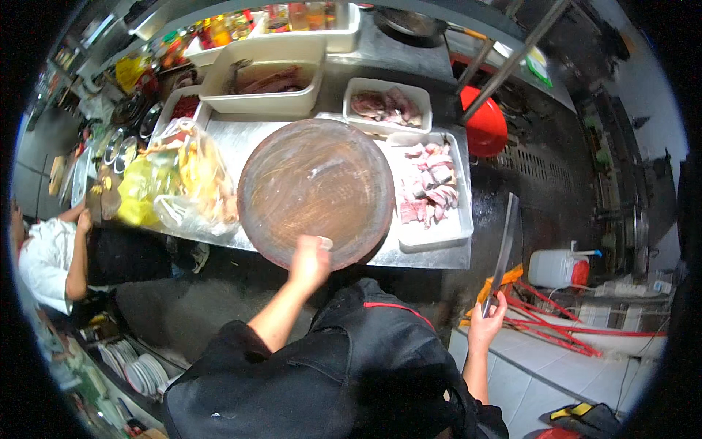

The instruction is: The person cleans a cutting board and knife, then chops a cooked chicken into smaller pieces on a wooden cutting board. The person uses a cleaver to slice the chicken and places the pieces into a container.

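Note:
A large round wooden chopping block [318,186] lies on the steel table [225,137]. At its near edge is my left hand [310,263], blurred and curled around a small pale thing, perhaps a cloth or a scraper. Off to the right, beyond the table, my right hand [488,319] holds a cleaver or broad knife [503,247] by its handle, seen nearly edge-on with the blade pointing away. Right of the block, a white plastic tray [466,211] holds cut pieces of raw meat or fish [428,186]. Behind it, a smaller tub [386,127] contains darker pieces.
Filled plastic bags [186,181] sit left of the block. A deep white tub [260,104] with liquid and fish or meat stands behind. A metal shelf post [513,63] rises at back right, near a red basin [485,123]. Another person [49,263] stands at far left.

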Demonstrator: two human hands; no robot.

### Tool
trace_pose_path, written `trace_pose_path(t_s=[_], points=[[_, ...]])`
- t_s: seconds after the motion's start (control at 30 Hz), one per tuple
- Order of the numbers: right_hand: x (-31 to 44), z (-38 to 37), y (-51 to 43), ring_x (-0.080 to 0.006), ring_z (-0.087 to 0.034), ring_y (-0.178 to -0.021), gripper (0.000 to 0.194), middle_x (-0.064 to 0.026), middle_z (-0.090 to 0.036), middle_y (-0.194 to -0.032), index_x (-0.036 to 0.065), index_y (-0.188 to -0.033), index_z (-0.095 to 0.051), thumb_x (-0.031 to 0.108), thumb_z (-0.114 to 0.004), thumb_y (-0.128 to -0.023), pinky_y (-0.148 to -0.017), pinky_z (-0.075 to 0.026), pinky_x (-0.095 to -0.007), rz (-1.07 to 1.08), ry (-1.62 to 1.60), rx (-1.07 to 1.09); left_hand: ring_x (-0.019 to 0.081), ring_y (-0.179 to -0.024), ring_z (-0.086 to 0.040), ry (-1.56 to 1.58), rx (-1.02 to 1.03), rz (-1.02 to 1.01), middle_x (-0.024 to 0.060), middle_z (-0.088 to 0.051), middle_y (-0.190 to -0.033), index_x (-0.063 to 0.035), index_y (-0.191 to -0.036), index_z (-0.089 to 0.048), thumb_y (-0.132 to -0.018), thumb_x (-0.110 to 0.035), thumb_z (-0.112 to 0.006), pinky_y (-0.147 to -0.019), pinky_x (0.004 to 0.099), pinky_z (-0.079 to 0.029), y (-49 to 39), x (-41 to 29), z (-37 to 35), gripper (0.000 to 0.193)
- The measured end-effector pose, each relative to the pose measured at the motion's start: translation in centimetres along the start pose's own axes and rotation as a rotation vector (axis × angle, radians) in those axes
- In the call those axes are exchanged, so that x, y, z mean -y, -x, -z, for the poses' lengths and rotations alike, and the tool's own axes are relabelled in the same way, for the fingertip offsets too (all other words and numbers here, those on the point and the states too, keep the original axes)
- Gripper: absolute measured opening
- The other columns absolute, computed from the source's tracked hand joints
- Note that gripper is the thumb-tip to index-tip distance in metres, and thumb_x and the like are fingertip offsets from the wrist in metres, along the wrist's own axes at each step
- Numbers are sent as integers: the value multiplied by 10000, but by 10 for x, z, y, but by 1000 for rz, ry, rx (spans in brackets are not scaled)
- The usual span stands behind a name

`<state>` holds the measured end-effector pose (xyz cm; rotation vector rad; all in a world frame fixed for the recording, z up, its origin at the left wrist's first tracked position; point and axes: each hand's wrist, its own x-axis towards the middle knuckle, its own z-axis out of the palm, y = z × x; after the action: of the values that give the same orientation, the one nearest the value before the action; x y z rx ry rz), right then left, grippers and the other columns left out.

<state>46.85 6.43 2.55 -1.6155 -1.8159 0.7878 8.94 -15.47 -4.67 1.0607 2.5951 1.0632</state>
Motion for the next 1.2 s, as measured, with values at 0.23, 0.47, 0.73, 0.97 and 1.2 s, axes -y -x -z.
trace_pose_path(t_s=[0.23, 0.47, 0.73, 0.97, 1.2], points=[[-77, 33, -19, -64, -496, -635, 625, 14, -540, -742, 30, -1425, -363, -36, -665, -881, -563, -394, -238, -163, -352, -81, 368, -1014, -647, 154, 190, -143, 199, -663, -1030, -15, -1037, -687, -830, -91, -644, -892, 456, -525, -93, -67, -46, 225], [-155, 82, -78, -70, -500, -598, 634, -5, -564, -748, 50, -1434, -343, -40, -659, -892, -518, -386, -236, -343, -488, -37, 337, -932, -657, -182, -384, 123, 169, -670, -984, -8, -1019, -679, -851, -62, -663, -855, 418, -526, -161, -8, -30, 177], [-228, 173, -167, -92, -526, -547, 602, -52, -605, -822, 32, -1432, -326, -38, -615, -908, -461, -392, -249, -416, -481, -9, 394, -1137, -566, -637, -606, 403, 206, -577, -1237, -79, -1244, -606, -865, -122, -652, -986, 464, -451, -143, -73, -80, 384], [-298, 188, -253, -122, -474, -430, 593, -69, -593, -789, 94, -1428, -326, 10, -619, -919, -367, -374, -276, -560, -573, -72, 427, -1116, -526, -285, -297, -335, 233, -549, -1181, -32, -1197, -555, -735, -19, -677, -990, 489, -427, -89, -266, -254, 478], [-397, 197, -382, -187, -619, -744, 595, -128, -629, -961, 60, -1377, -426, -6, -713, -860, -629, -522, -330, -503, -530, -88, 371, -1073, -584, 306, 172, -335, 193, -529, -1205, -48, -1240, -567, -783, 33, -646, -892, 395, -526, -167, -450, -451, 471]])
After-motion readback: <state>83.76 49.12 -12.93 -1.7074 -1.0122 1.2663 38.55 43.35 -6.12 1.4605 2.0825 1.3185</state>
